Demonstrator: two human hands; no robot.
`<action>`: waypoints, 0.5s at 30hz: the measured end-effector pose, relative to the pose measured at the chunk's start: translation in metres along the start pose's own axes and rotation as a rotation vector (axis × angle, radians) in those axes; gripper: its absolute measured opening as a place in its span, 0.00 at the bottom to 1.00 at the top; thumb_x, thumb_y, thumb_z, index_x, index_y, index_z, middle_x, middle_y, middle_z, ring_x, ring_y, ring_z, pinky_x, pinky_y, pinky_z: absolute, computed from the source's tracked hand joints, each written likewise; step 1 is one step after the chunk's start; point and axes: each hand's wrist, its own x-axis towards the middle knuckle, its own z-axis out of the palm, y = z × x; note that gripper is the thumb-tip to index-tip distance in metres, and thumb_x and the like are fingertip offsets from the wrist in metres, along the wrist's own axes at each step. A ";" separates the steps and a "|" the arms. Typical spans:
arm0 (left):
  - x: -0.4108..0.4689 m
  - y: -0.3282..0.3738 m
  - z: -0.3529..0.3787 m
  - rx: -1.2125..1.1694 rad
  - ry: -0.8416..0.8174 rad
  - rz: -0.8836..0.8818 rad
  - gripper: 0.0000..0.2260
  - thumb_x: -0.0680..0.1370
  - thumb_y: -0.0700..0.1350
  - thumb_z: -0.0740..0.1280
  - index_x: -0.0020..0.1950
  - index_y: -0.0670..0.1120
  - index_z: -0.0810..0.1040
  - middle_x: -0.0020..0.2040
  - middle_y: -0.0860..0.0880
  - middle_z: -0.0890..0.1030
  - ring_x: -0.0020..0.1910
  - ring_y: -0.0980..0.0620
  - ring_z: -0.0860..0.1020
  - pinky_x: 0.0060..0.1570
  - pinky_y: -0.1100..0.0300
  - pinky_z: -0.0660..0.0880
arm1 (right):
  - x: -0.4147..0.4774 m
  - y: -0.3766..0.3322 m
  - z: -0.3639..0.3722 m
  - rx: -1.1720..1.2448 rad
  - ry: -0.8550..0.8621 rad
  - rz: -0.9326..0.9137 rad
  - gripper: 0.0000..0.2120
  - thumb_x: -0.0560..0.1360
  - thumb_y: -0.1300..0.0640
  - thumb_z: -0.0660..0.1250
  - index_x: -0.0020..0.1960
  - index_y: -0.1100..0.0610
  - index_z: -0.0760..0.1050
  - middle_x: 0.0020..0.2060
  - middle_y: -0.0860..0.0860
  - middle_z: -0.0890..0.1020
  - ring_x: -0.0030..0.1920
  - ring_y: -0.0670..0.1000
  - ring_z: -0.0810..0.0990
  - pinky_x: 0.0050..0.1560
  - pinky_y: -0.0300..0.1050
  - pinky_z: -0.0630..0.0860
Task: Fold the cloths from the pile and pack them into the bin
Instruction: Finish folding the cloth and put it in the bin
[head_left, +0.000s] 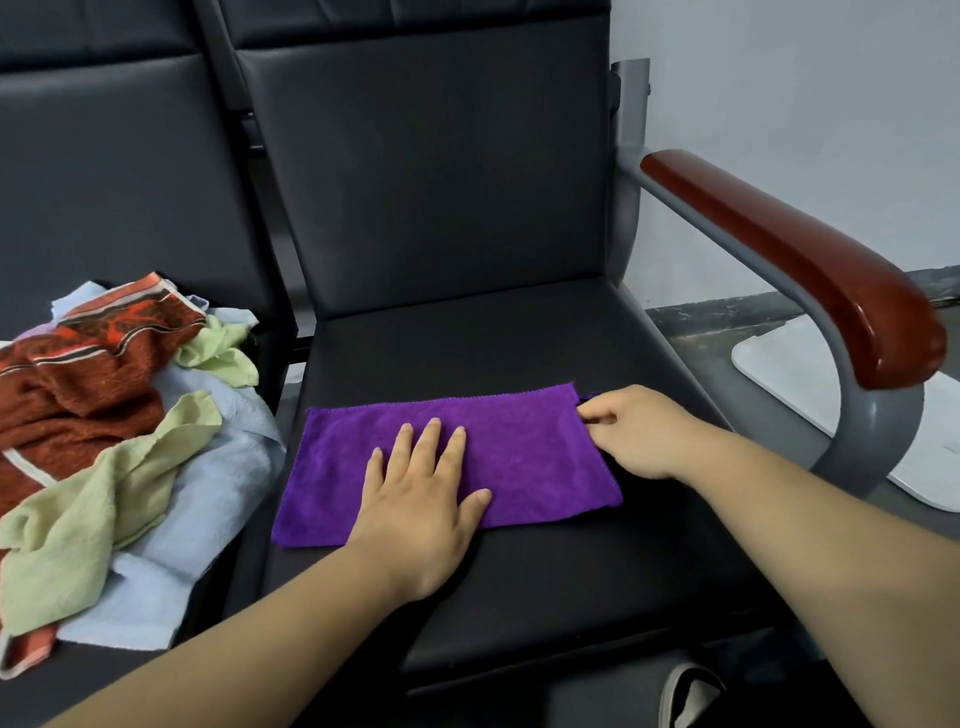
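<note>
Item: purple cloth (530, 452), flat on chair seat (467, 353), near-centre. L hand (421, 504) flat, fingers straight, pressing it; R hand (639, 431) pinches right edge nr far corner. Judged light, soft, limp: grip at corners. Pile (104, 405) left.

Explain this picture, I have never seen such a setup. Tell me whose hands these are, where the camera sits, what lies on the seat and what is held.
No machine here: a person works with bare hands, and one camera worn on their head looks down at them. A purple fleecy cloth lies as a long rectangle on the black padded chair seat. The left hand presses flat on it; the right hand pinches its right edge. On the seat to the left sits the pile of loose cloths: rust-red patterned, pale green and light blue. No bin is in view.
</note>
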 end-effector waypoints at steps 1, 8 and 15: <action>0.000 -0.001 0.001 0.012 -0.011 0.000 0.33 0.82 0.66 0.45 0.83 0.55 0.38 0.83 0.51 0.39 0.81 0.46 0.35 0.79 0.43 0.39 | 0.004 0.001 0.003 -0.061 0.014 -0.024 0.10 0.82 0.51 0.66 0.55 0.40 0.85 0.42 0.41 0.83 0.48 0.50 0.82 0.50 0.46 0.79; -0.003 -0.007 -0.001 0.057 -0.081 -0.011 0.41 0.72 0.73 0.35 0.81 0.56 0.33 0.82 0.51 0.34 0.80 0.47 0.33 0.79 0.44 0.38 | 0.011 -0.007 0.018 -0.496 0.011 0.032 0.19 0.84 0.44 0.53 0.72 0.40 0.70 0.80 0.50 0.55 0.77 0.61 0.56 0.74 0.59 0.59; -0.005 -0.007 -0.002 0.075 -0.094 -0.027 0.42 0.70 0.72 0.32 0.81 0.56 0.32 0.81 0.50 0.32 0.80 0.45 0.32 0.79 0.43 0.38 | 0.012 -0.010 0.011 -0.504 -0.119 0.202 0.27 0.85 0.40 0.46 0.84 0.37 0.46 0.84 0.50 0.39 0.83 0.63 0.37 0.79 0.69 0.44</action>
